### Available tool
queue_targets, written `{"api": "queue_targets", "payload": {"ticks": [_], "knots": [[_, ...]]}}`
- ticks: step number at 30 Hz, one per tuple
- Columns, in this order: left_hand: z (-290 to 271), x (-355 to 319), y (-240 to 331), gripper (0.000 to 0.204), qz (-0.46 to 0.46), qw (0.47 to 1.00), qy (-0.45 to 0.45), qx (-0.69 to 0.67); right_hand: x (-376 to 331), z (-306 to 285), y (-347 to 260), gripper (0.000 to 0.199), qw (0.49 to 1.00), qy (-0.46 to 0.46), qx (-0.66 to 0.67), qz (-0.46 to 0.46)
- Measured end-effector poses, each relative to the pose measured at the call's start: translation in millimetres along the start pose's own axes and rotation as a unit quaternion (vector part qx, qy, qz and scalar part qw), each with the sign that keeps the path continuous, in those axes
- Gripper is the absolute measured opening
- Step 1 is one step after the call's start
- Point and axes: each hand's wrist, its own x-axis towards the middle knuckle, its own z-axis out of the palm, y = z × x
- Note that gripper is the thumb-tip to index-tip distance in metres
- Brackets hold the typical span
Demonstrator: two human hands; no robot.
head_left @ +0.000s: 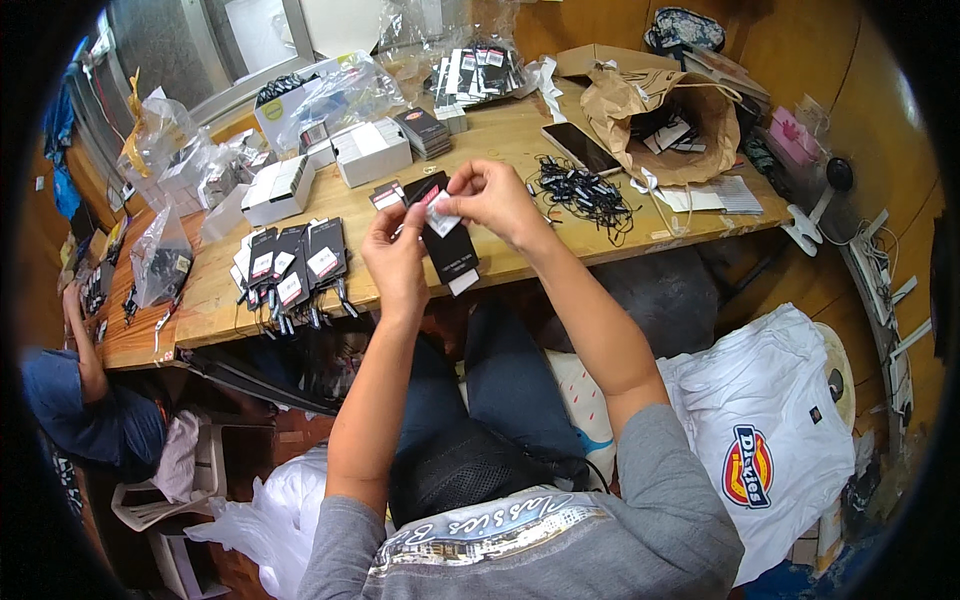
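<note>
Above the table's front edge, I hold a black hang tag (452,255) between both hands. My left hand (396,258) pinches its left edge, with thumb and fingers together. My right hand (497,203) is closed on a small white tag (440,216) lying over the upper part of the black one. Another white piece shows at the black tag's lower end. Left of my hands lies a pile of black hang tags (292,262) with white labels and black cords. To the right is a tangled heap of black strings (580,197).
White boxes of small cards (370,152) stand behind, beside a stack of black cards (423,133). A phone (582,148) lies near an open brown paper bag (648,120). A co-worker's arm (88,345) is at the far left. A white T-shirt (765,440) lies right.
</note>
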Motion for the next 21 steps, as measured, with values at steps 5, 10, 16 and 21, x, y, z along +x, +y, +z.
{"api": "queue_targets", "payload": {"ticks": [5,10,16,21], "knots": [[-4,-14,-4,0.013,0.003,0.999,-0.008,0.033,-12,-47,5,0.02,0.951,0.144,-0.275,-0.005],[-11,-22,7,0.014,-0.038,0.999,-0.03,-0.001,-5,-124,29,0.023,0.767,0.189,-0.572,0.222],[-18,-31,17,0.015,-0.048,0.997,-0.052,-0.01,7,-144,28,0.023,0.839,0.177,-0.491,0.151],[-12,-36,43,0.016,-0.099,0.989,-0.104,0.023,25,-136,-25,0.002,0.987,0.137,-0.01,-0.086]]}}
